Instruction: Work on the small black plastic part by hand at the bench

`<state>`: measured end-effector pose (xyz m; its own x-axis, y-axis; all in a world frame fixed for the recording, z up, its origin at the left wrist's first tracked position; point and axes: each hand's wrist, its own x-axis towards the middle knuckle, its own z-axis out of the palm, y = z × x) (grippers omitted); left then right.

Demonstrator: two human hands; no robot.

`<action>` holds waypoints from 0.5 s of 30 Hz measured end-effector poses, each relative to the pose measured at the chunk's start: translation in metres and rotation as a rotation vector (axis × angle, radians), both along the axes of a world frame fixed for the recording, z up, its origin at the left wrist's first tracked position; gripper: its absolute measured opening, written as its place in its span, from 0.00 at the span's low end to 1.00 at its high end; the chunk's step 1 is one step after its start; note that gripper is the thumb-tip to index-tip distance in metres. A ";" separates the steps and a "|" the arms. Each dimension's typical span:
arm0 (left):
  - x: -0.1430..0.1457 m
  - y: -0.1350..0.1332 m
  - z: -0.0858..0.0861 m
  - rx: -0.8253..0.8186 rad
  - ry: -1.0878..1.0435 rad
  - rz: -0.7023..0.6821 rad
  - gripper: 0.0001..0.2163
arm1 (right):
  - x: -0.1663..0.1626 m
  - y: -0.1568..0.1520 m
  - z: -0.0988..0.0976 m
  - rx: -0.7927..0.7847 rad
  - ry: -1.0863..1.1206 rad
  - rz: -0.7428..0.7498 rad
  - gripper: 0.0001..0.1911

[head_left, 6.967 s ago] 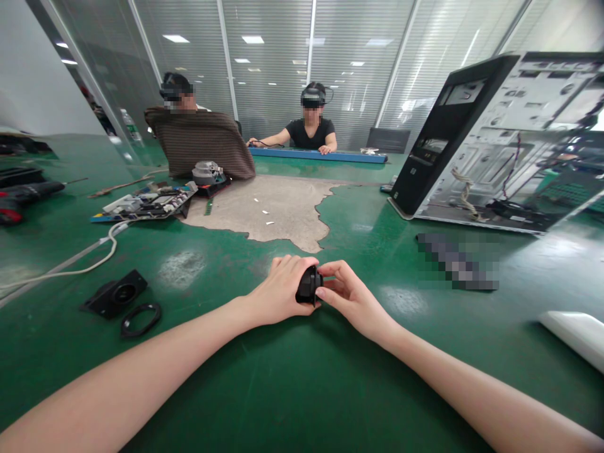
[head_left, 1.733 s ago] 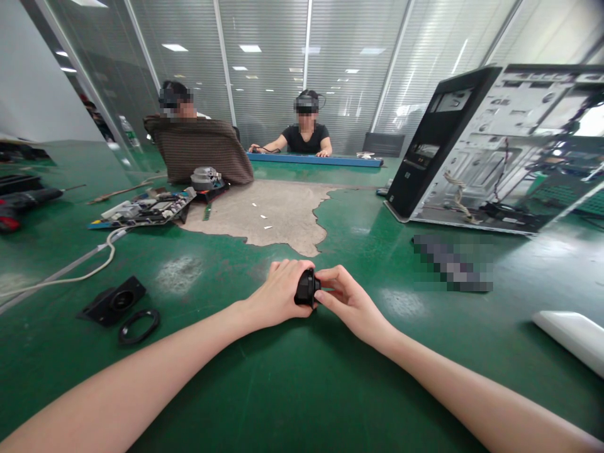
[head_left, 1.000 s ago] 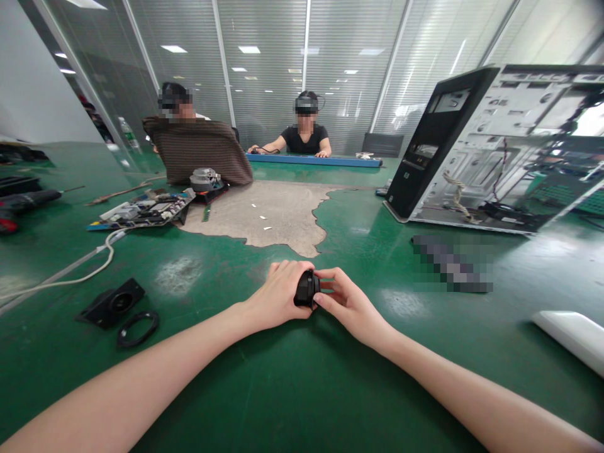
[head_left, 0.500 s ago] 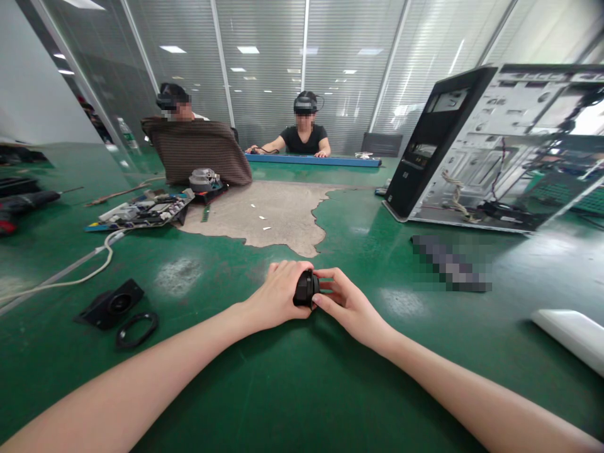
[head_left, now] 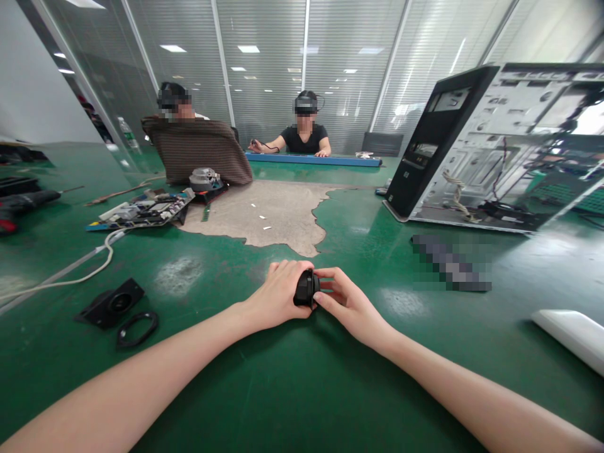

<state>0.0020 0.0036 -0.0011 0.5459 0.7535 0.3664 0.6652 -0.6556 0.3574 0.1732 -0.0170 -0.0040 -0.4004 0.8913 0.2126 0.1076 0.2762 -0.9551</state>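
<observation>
Low over the green table, my left hand (head_left: 280, 291) is closed round a small black lens-like part (head_left: 304, 288), gripping its blocky body from the left. The fingertips and thumb of my right hand (head_left: 344, 292) pinch the stepped round end of the same part from the right. The fingers cover much of it, so its exact kind does not show. To the left on the table lies a flat black piece with a round lens-like opening (head_left: 119, 303). Beside it rests a black ring (head_left: 137, 329).
A computer case (head_left: 453, 151) with an exposed interior stands at right, behind a blurred-out dark object (head_left: 448, 263). A white object (head_left: 570, 336) sits at the right edge. Circuit boards (head_left: 146, 209), a white cable (head_left: 106, 258) and a drill (head_left: 28, 204) lie left. Two people sit across the table.
My hands and the black part stay almost in place. Across the table, the hand of the person in black has lifted slightly with a dark corded object.
</observation>
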 end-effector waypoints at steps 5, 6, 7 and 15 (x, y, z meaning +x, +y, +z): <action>0.000 0.000 0.000 0.008 -0.003 -0.006 0.25 | 0.000 0.000 -0.002 0.091 0.034 0.005 0.07; 0.000 0.000 0.000 0.012 -0.003 -0.008 0.25 | 0.000 0.000 -0.003 0.097 0.033 -0.006 0.07; 0.000 0.000 0.000 0.014 -0.002 -0.008 0.25 | 0.000 0.001 -0.003 0.096 0.032 -0.014 0.06; 0.000 0.000 0.000 0.004 0.002 0.000 0.24 | -0.001 -0.001 0.002 0.005 -0.010 -0.026 0.13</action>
